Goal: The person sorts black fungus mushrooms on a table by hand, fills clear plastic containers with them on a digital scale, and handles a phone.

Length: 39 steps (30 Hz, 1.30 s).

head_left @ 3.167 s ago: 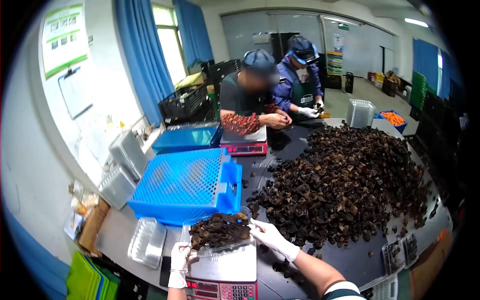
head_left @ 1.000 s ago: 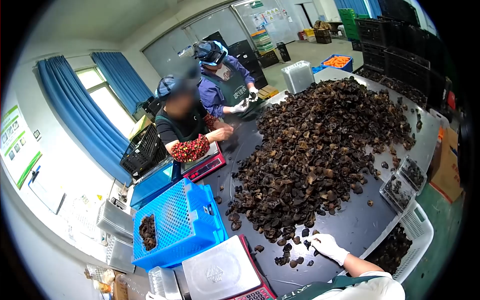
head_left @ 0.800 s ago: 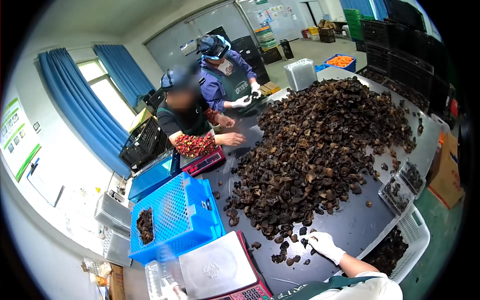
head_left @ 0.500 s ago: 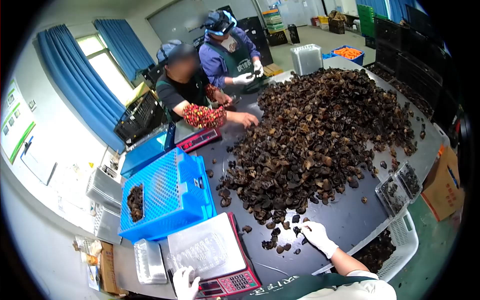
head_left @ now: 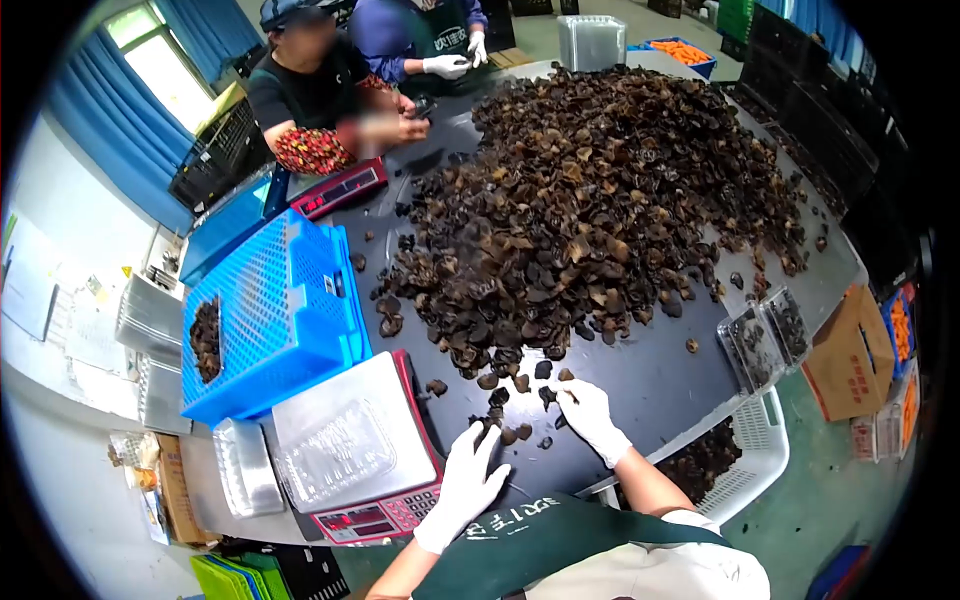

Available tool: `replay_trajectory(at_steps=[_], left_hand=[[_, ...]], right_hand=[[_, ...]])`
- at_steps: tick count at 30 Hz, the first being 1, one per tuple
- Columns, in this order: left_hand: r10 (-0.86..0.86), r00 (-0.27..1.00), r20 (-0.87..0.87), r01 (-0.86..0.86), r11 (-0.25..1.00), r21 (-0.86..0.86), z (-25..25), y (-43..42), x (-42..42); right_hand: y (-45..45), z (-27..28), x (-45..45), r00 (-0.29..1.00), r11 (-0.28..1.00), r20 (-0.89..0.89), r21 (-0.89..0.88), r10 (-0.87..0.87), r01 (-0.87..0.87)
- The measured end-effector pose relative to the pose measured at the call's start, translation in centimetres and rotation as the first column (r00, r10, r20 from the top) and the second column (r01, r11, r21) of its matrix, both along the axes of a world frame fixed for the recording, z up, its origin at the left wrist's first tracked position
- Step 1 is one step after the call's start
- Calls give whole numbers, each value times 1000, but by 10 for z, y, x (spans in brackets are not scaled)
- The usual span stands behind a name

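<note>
A large heap of dark brown wood ear mushrooms [head_left: 590, 210] covers much of the dark table. My left hand [head_left: 465, 490], white-gloved, is open with its thumb apart, its fingertips at a few loose pieces by the heap's near edge. To its right, my right hand [head_left: 594, 420], also gloved, has its fingers drawn together at a small dark wood ear piece [head_left: 547, 396], which it seems to pinch. Left of my left hand, a clear plastic box [head_left: 340, 455] rests on the pan of a red scale [head_left: 375, 512].
A blue crate [head_left: 275, 310] with a filled box on it stands left. Stacked clear trays [head_left: 247, 468] lie beside the scale. Filled clamshell boxes [head_left: 765, 340] sit at the right edge, above a white basket [head_left: 765, 450]. Two co-workers stand across the table, one near another scale [head_left: 340, 188].
My left hand has left the clear box on the scale and moved right to the loose pieces. My right hand stays among them. The view has shifted, and a co-worker's hand has withdrawn from the heap.
</note>
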<state>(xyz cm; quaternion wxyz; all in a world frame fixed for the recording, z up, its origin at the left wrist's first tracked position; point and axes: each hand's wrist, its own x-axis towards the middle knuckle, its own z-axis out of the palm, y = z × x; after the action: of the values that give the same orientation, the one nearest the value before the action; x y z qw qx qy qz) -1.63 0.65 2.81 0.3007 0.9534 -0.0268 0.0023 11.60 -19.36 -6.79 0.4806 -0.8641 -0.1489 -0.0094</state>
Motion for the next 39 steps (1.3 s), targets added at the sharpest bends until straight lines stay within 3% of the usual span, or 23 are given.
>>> replay_trajectory(at_steps=[4,6,9,12,14,17,18,19,20,23,24,26,27,28,30,32,39], left_hand=[[50,999,-17,-47,991,125,-48,-5,11],[5,994,-106,-6,1000,-10,-54,-7,12],[-11,1000,5,11,999,-36,-31,-10,3],[147,977,155,-122,980,-160,14,8,-7],[416,882,221,-362,898,-248,50,34,-26],[583,496,644,-687,717,-120,81,103,-63],[703,299,645,-791,561,-244,81,125,-79],[827,156,540,-773,443,-454,65,156,-104],[812,91,576,-829,382,-408,57,182,-124],[843,170,510,-968,239,-71,-2,245,-191],[856,217,468,-976,205,78,-22,256,-208],[963,185,197,-956,131,261,-47,263,-218],[982,175,65,-934,144,328,-56,264,-219],[988,154,4,-926,143,349,-62,262,-217],[995,99,-5,-943,95,318,-77,264,-209],[998,58,0,-964,56,261,-78,265,-203],[995,-7,95,-972,-29,234,-75,258,-196]], right_hand=[[1,4,0,999,1000,-40,20,-6,7],[2,3,1,999,999,-45,35,-5,7],[2,-2,1,1000,998,22,67,-7,5],[-1,3,2,999,999,21,8,35,-35],[0,-3,3,999,999,25,30,28,-29],[-1,-12,5,998,993,19,108,52,-54],[-2,-17,7,998,989,-6,136,56,-55],[0,-9,6,997,986,-59,159,59,-49],[-2,-19,9,998,987,-5,149,64,-62],[-8,-28,22,979,971,-169,229,112,-72],[-10,-25,29,938,979,-334,203,94,-25],[1,12,29,846,991,-532,124,33,40],[-6,-10,37,871,989,-489,144,43,31],[-9,-26,46,894,986,-446,163,49,27],[21,63,2,866,973,-483,229,125,-13],[25,67,-2,838,953,-532,299,120,52],[22,56,1,860,973,-497,229,111,6]])
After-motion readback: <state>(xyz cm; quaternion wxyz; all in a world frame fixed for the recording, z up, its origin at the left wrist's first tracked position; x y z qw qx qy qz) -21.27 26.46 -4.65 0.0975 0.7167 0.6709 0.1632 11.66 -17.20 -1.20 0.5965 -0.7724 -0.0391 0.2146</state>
